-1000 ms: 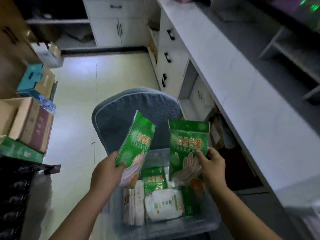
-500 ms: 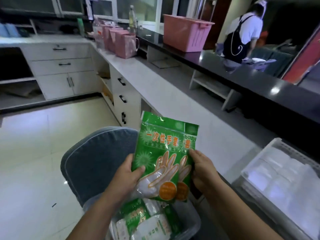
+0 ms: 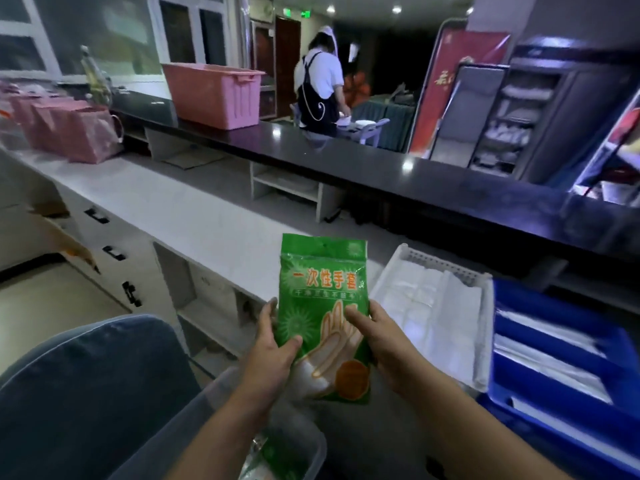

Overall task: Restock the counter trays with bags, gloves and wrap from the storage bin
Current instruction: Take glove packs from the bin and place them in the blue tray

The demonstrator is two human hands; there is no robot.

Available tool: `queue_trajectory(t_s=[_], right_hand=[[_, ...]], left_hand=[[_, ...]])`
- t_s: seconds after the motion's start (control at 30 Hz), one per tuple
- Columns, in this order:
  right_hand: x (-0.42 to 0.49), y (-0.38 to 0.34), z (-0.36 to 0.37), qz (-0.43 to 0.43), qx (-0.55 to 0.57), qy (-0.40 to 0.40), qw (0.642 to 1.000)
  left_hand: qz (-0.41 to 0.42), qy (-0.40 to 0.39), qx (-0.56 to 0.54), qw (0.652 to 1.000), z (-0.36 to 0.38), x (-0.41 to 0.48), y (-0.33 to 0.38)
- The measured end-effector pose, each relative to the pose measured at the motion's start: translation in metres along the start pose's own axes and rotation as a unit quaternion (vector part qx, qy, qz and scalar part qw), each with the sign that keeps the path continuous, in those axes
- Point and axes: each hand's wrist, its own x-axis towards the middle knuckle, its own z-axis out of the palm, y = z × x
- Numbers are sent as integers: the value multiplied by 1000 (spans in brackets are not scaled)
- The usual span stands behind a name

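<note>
Green glove packet (image 3: 322, 299): your left hand (image 3: 273, 356) and right hand (image 3: 386, 344) both pinch it; slick film may slip before the tray (image 3: 441, 264).

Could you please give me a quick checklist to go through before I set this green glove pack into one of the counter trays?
1. Grip on glove pack: ok, left hand and right hand pinch its lower sides.
2. Pack clear of storage bin: ok, held above it.
3. Room in white tray: cannot tell, white bags cover it.
4. Glove slot in blue tray: cannot tell, blurred.
</note>
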Motion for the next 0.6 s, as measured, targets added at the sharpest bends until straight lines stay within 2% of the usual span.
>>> queue_trajectory(t_s=[0.2, 0.33, 0.47, 0.6], right_hand=[[-12, -17, -90, -91, -34, 55, 994], [-10, -25, -170, -54, 4, 87, 995], [-1, -31, -252, -9, 58, 82, 995], [3, -46, -327, -31, 9, 127, 991]], left_hand=[[7, -31, -13, 999, 106, 15, 5], [12, -48, 9, 999, 180, 23, 6], [-5, -74, -4, 997, 259, 32, 4], [-39, -105, -43, 993, 335, 42, 0]])
